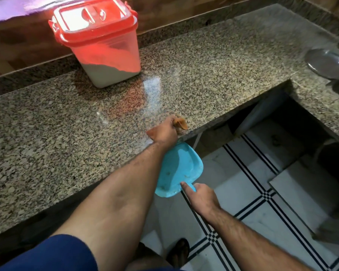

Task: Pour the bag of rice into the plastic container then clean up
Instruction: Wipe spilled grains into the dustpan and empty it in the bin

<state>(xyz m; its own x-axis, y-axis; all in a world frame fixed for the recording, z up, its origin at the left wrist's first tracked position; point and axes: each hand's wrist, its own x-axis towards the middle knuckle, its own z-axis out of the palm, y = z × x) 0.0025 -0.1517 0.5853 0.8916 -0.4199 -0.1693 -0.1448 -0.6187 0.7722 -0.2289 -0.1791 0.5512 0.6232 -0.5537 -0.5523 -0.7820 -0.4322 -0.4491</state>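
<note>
A clear plastic container (104, 55) with a red lid stands closed at the back left of the granite counter (47, 133), with rice filling its lower part. My left hand (163, 131) rests at the counter's front edge, its fingers closed around a small brown object (181, 123) that is blurred. Just below that edge, my right hand (201, 196) grips the handle of a blue dustpan (179, 169), whose open mouth touches the counter edge under my left hand. No rice bag is in view.
A steel plate (329, 63) lies at the far right of the counter. The counter turns in an L around a dark gap. Below are white floor tiles (252, 192) with black lines, and my sandalled foot (179, 251).
</note>
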